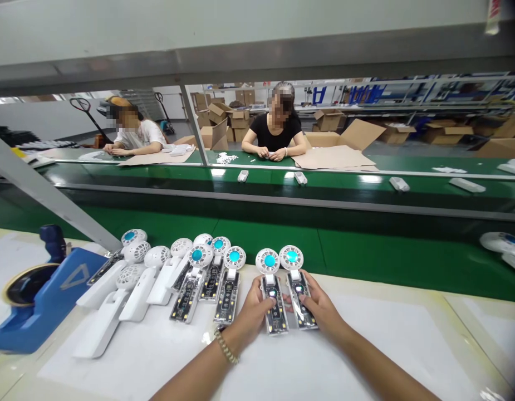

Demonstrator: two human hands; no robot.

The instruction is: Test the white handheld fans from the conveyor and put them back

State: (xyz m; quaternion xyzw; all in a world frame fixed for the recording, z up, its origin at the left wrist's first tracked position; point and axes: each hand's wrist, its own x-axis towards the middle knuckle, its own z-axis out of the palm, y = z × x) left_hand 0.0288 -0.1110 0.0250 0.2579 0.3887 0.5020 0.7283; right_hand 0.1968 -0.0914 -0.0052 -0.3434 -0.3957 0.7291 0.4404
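Two small hand-held fans with white round heads, teal centres and clear handles lie side by side on the white bench. My left hand [254,307] grips the handle of the left fan [270,278], thumb pressed on its lit circuit board. My right hand [319,305] holds the right fan [294,273] the same way, thumb on its board. A bracelet sits on my left wrist. To the left lies a row of several more fans [207,273], some with clear handles, some with white covers [127,289].
A blue tape dispenser [44,295] stands at the far left. Beyond the bench edge runs a green conveyor belt [366,256] with white parts on its far lane. Two people sit across it, hands on their own work. More fans [505,248] lie at the right edge.
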